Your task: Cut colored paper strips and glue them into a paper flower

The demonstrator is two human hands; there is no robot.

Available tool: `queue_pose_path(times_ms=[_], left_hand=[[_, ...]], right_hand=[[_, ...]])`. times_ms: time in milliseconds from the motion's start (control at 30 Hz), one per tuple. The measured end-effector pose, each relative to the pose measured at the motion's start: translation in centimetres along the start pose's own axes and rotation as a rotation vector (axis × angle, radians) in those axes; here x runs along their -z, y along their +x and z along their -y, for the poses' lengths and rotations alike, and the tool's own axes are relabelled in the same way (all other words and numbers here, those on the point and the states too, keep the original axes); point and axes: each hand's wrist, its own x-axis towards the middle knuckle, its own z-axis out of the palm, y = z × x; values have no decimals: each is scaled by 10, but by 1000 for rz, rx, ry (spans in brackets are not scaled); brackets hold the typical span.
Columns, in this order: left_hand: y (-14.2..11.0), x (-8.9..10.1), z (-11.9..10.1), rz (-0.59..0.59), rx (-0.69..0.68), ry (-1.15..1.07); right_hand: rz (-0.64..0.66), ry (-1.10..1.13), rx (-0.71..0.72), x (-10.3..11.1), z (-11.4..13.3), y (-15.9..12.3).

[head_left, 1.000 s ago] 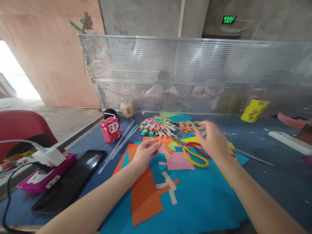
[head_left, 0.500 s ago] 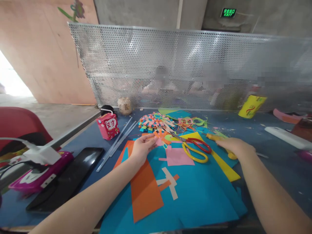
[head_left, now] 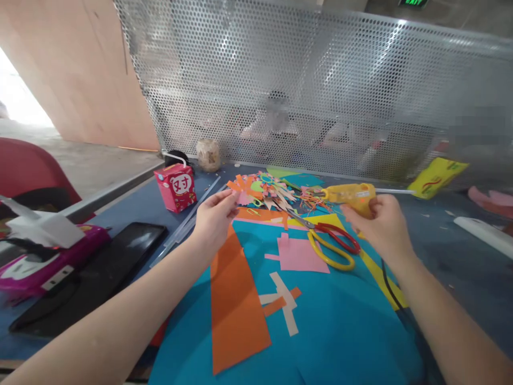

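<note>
Between its fingertips my left hand (head_left: pixel 216 219) pinches an orange and pink paper flower (head_left: pixel 242 188), raised above the table. My right hand (head_left: pixel 380 224) grips a yellow hot glue gun (head_left: pixel 350 197) by its handle; the nozzle points left toward the flower, apart from it. A clear glue stick (head_left: pixel 395 191) sticks out of its back end. Below the hands lie scissors (head_left: pixel 331 243) with one red and one yellow handle, a pink paper piece (head_left: pixel 302 254), an orange paper strip (head_left: pixel 236 305) and small crossed strips (head_left: pixel 284 305), all on blue paper (head_left: pixel 340 326).
Fringed paper bits (head_left: pixel 276 184) lie in a pile behind the flower. To the left are a red drink carton (head_left: pixel 176 187), clear glue sticks (head_left: pixel 182 235), a black phone (head_left: pixel 96 272) and a purple power strip (head_left: pixel 52 262). A perforated metal screen (head_left: pixel 240 80) borders the back.
My right hand has picked the glue gun up off the table and turned its nozzle left. My left hand has lifted the flower slightly. The camera view has tilted downward.
</note>
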Motion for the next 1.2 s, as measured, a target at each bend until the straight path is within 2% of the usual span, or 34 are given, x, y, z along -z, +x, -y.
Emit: queue_pose_path(times_ms=[133, 333, 400, 633, 1200], left_hand=[[-12, -5, 13, 61, -8, 27], [-31, -14, 24, 159, 48, 53], [-32, -16, 25, 173, 59, 46], [-31, -14, 24, 167, 82, 32], [-32, -15, 24, 152, 71, 38]], right_hand=[[-17, 79, 117, -12, 18, -22], [135, 111, 160, -17, 26, -36], [149, 103, 174, -17, 28, -37], [113, 77, 213, -16, 33, -39], [146, 93, 259, -18, 27, -41]])
